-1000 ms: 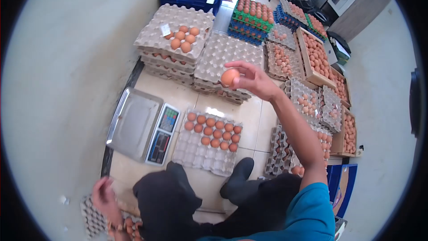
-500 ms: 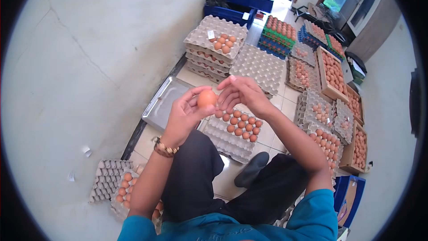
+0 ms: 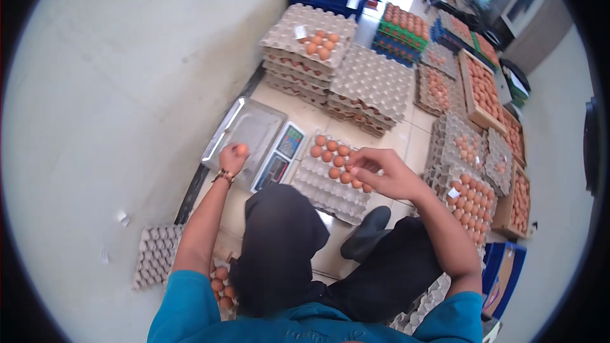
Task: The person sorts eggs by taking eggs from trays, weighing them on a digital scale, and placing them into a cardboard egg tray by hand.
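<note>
My left hand [image 3: 232, 160] holds a brown egg [image 3: 242, 150] just above the metal pan [image 3: 251, 130] of a scale, whose keypad and display [image 3: 278, 159] face up. My right hand [image 3: 376, 170] hangs over the right part of a grey egg tray [image 3: 330, 194] on the floor, fingers bent down among the eggs. Whether its fingertips grip an egg cannot be made out. Brown eggs [image 3: 332, 145] fill the tray's upper rows, and its lower cups hold none.
Stacked trays [image 3: 298, 63] with several loose eggs on top stand beyond the scale, beside another stack [image 3: 375, 82]. Wooden crates [image 3: 484, 89] and egg trays [image 3: 470, 206] line the right. More eggs [image 3: 222, 286] lie at lower left, near my knee.
The egg was in my right hand, then in my left at the centre. Now my left hand has carried it left to the scale, and my right hand has lowered to the tray.
</note>
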Action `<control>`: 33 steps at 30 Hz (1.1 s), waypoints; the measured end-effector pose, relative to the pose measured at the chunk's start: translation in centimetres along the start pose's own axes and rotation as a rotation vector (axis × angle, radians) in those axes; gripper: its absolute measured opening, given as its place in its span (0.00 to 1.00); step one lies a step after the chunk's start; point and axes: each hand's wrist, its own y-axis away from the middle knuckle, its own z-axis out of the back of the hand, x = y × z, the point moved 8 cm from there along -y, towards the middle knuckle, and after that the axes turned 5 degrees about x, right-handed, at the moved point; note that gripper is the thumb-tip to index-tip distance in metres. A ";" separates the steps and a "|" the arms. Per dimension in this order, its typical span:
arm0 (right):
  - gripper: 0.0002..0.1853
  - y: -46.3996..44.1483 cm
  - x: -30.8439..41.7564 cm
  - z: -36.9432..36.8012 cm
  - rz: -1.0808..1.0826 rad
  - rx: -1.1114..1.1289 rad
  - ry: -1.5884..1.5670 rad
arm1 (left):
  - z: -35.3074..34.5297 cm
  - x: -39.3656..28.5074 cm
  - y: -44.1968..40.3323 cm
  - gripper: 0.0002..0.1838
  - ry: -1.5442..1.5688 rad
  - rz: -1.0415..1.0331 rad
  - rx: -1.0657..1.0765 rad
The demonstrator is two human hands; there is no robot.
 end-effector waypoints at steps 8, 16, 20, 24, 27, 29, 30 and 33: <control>0.25 -6.5 -26.4 15.9 -0.376 -0.555 0.381 | -4.8 6.3 -0.1 0.21 -0.289 -0.111 -0.070; 0.37 -9.3 -39.3 24.1 -0.757 -0.958 0.047 | -5.2 6.6 1.0 0.33 -0.300 -0.062 -0.045; 0.38 -9.1 -35.3 23.9 -0.781 -0.986 0.079 | -3.4 3.9 2.0 0.41 -0.253 -0.114 -0.144; 0.27 -9.4 -35.1 25.8 -0.524 -1.212 0.014 | -0.4 0.1 4.9 0.40 -0.199 -0.193 -0.277; 0.20 -9.9 -32.3 27.3 -0.342 -1.273 0.056 | 1.3 -0.9 7.1 0.39 -0.160 -0.209 -0.318; 0.19 -10.0 -31.1 28.7 -0.231 -1.301 0.063 | 2.4 -1.9 8.7 0.39 -0.169 -0.200 -0.328; 0.18 -9.6 -29.8 28.9 -0.177 -1.315 0.068 | 3.0 -1.6 9.3 0.38 -0.142 -0.200 -0.342; 0.19 -6.7 -27.2 30.3 -0.146 -1.341 0.103 | 4.4 -0.9 11.0 0.37 -0.074 -0.209 -0.379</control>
